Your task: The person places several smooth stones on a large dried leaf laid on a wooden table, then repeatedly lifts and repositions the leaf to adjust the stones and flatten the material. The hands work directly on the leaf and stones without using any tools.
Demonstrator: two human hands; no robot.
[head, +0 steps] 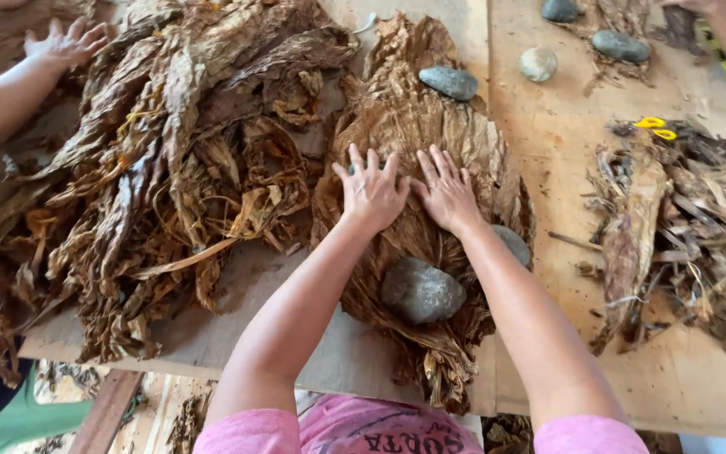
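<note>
A stack of flattened brown dried leaves point(397, 126) lies on the wooden table point(548, 143) in front of me. My left hand point(371, 189) and my right hand point(445, 192) rest flat on it side by side, fingers spread, palms down. A grey stone point(421, 291) sits on the near end of the stack between my forearms. Another grey stone point(449, 82) weighs down the far end, and a third point(514, 244) shows beside my right forearm.
A big heap of crumpled dried leaves point(170, 168) fills the left. Another person's hand point(65, 42) reaches in at the top left. More leaves and stems point(682, 227) lie right, with yellow-handled scissors point(655, 127). Stones point(539, 64) sit at the far edge.
</note>
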